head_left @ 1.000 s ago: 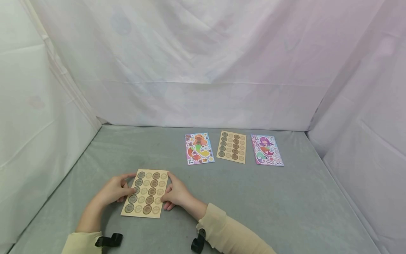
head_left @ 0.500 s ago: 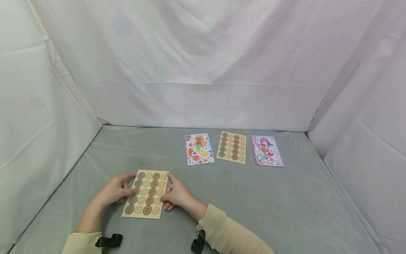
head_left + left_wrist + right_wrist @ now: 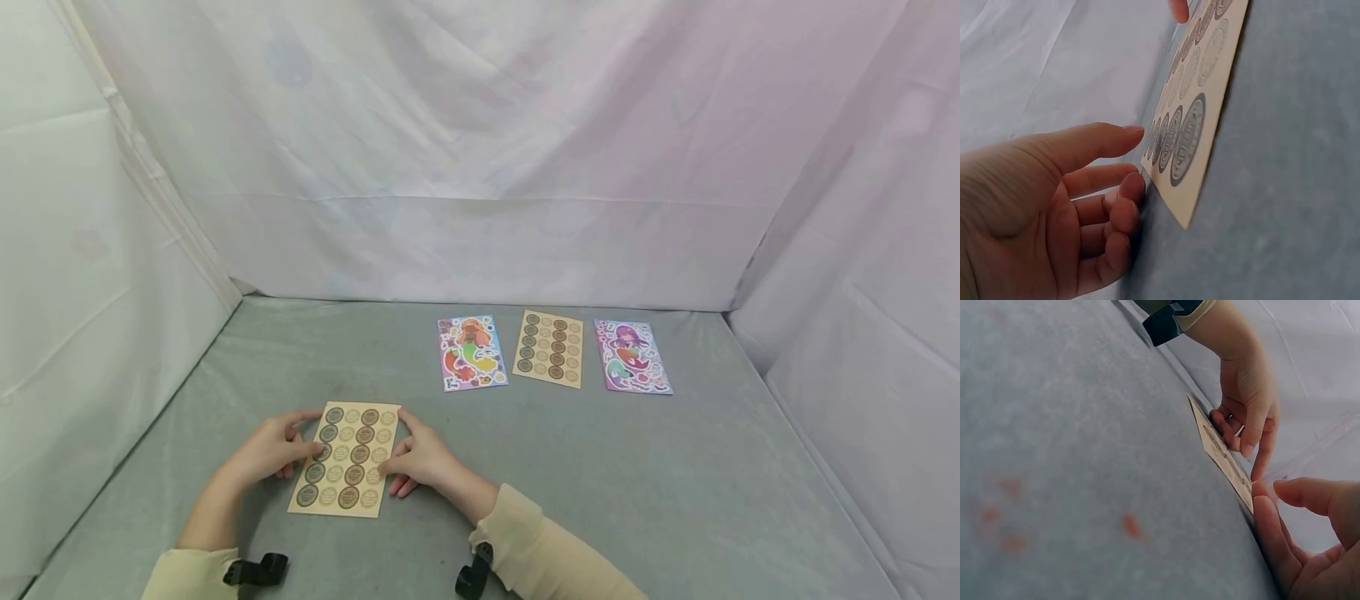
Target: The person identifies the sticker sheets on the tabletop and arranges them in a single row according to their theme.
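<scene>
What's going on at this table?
A person has the left hand and right hand at opposite side edges of a tan sheet of round labels, toward the front left of the gray tabletop. Can't tell whether they're gripping or just touching it. Farther back, in a row: an orange-haired mermaid sheet, a second tan label sheet and a purple-haired mermaid sheet.

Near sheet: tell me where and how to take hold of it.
I'd pinch the near sheet midway along its short near edge, coming from the near side: it is thin and that edge is uncovered, while the left grip and right grip occupy the long edges.
</scene>
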`<act>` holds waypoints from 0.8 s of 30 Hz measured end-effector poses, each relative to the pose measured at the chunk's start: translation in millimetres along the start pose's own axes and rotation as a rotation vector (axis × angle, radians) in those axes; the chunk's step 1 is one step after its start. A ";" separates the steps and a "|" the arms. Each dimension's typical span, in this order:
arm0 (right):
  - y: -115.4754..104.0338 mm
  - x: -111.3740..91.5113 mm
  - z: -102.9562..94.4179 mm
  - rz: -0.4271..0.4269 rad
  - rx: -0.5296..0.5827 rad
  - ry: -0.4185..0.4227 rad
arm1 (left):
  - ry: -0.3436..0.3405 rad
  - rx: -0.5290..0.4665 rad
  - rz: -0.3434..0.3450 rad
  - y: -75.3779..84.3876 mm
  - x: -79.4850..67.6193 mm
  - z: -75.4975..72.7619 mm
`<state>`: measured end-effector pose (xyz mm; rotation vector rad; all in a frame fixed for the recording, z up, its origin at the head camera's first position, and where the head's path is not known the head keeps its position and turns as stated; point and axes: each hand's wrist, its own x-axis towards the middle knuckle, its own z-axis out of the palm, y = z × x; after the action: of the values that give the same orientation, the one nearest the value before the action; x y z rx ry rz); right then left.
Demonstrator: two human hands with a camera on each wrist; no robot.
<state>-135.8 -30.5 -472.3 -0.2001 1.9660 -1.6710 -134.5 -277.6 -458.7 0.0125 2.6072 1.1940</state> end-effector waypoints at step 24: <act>-11.6 -7.1 -23.4 -0.103 -0.063 0.023 | 0.108 0.068 0.149 12.6 4.6 -14.6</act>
<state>-144.1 -9.5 -457.3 -0.3115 2.0586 -1.6826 -143.8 -279.5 -441.3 0.1632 2.7825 1.1837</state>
